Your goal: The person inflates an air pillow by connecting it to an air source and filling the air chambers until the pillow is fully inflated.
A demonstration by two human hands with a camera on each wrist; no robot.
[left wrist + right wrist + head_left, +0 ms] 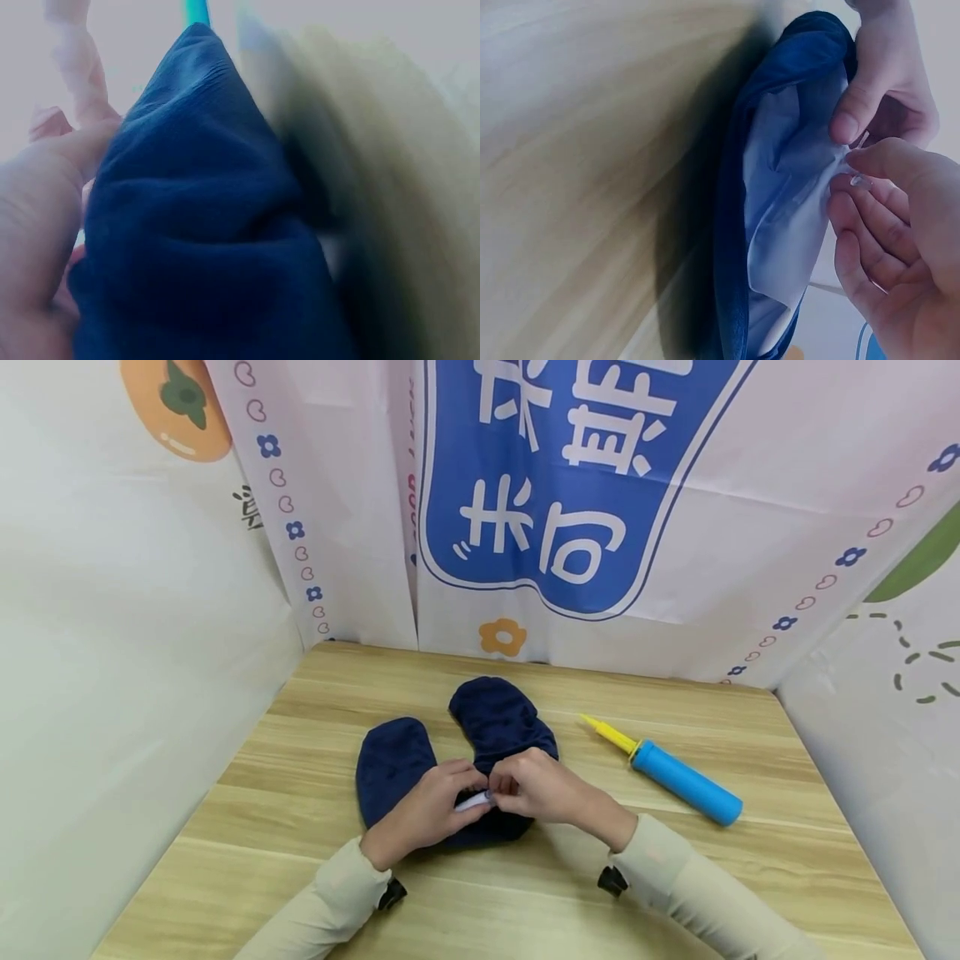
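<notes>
Navy U-pillow (397,760) on tabletop (525,910), white liner (787,210) bared at its bend; L hand (438,802) pinches liner, prob. to steady it for R hand (536,785), pinching what looks like a valve (861,181) (blurry). Blue pump (686,783) right of pillow.

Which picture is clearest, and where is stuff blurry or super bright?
Head view: clearest, the blue pump looks sharp; left wrist view: overbright at upper left, table smeared and blurry; right wrist view: table blurry too, soft dark shadow beside the navy cushion.
</notes>
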